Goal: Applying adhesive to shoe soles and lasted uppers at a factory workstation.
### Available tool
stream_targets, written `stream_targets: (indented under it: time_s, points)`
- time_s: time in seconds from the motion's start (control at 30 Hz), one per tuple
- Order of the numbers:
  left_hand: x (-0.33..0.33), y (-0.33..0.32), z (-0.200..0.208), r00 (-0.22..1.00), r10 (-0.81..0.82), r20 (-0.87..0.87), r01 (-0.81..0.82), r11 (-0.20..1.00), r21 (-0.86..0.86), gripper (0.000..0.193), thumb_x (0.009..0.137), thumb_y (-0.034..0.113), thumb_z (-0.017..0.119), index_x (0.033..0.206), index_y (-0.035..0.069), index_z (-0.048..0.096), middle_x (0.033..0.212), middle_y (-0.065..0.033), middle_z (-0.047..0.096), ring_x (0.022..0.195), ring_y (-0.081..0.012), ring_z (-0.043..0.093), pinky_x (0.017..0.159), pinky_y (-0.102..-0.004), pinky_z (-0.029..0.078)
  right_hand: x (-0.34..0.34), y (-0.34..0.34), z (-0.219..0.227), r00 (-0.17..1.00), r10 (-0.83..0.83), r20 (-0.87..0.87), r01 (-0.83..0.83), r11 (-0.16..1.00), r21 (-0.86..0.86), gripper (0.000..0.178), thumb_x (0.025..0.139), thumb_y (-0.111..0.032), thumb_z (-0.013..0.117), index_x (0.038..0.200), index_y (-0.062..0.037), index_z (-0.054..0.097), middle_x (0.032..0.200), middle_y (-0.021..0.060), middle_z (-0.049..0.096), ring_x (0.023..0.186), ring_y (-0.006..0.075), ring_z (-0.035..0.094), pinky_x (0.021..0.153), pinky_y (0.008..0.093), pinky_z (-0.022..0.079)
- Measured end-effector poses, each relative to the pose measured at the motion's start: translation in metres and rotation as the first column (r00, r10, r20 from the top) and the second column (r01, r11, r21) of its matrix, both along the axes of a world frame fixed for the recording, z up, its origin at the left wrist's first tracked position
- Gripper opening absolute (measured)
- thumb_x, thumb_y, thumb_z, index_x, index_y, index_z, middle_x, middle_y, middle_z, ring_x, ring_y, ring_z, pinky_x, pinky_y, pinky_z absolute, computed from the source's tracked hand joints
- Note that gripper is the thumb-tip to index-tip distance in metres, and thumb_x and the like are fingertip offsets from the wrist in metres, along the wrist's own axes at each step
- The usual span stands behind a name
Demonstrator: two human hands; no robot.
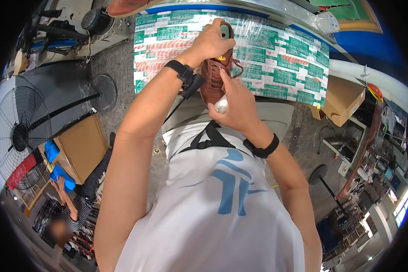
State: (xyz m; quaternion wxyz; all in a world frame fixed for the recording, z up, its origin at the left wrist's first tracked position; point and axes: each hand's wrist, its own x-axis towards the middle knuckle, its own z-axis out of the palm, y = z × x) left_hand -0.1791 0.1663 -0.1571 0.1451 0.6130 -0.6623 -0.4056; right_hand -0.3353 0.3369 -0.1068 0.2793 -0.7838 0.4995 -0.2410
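- Your left hand point(211, 41) grips the brown lace-up shoe point(211, 84) near its heel.
- Your right hand point(240, 102) holds a white wad point(221, 104) beside the shoe's toe.
- A big standing fan point(20, 137) is on your left.

Premises: a workshop, apparently of factory type. Indicators: a bench point(276, 75) covered in green-and-white printed sheeting; a dark cylindrical motor point(96, 20) beyond its upper left corner; a black wire-caged pedestal fan point(20, 136) off the left edge; an open brown cardboard box point(347, 102) near the lower right corner; worn grey floor point(124, 68).
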Motion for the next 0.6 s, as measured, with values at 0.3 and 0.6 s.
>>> stream_targets:
  time_s: [0.3,0.6]
  points:
    - [-0.002,0.000,0.002,1.000,0.015,-0.020,-0.015,1.000,0.006,0.091,0.089,0.044,0.078,0.163,0.005,0.041,0.148,-0.0308,0.058,0.130,-0.0482,0.067,0.109,-0.0513,0.057,0.004,-0.004,-0.008,0.989,0.046,-0.138,-0.067,0.987,-0.148,0.097,0.078,-0.037,0.090,0.154,0.0090,0.050,0.099,0.0172,0.062,0.087,0.0351,0.066,0.076,0.0463,0.056]
    - [-0.004,0.002,-0.001,0.998,0.042,0.043,-0.040,0.998,-0.040,0.092,0.090,0.045,0.077,0.164,0.006,0.039,0.147,-0.0336,0.058,0.131,-0.0504,0.066,0.111,-0.0534,0.056,0.006,-0.011,0.002,0.994,-0.011,0.109,-0.009,0.983,0.185,0.084,0.081,-0.038,0.087,0.147,0.0057,0.059,0.107,0.0211,0.070,0.095,0.0385,0.072,0.084,0.0470,0.060]
